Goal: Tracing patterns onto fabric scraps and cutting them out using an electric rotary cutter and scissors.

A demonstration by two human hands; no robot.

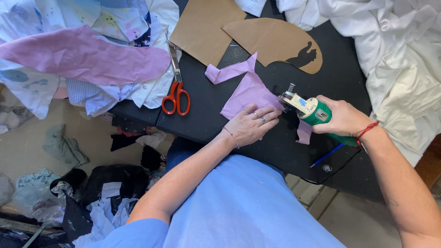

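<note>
Pink fabric (248, 94) partly hidden under left hand (252, 124).

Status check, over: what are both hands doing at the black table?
Left hand flat on pink cloth. Right hand grips green cutter, blade at cloth edge. Scissors and pen lie apart.
</note>
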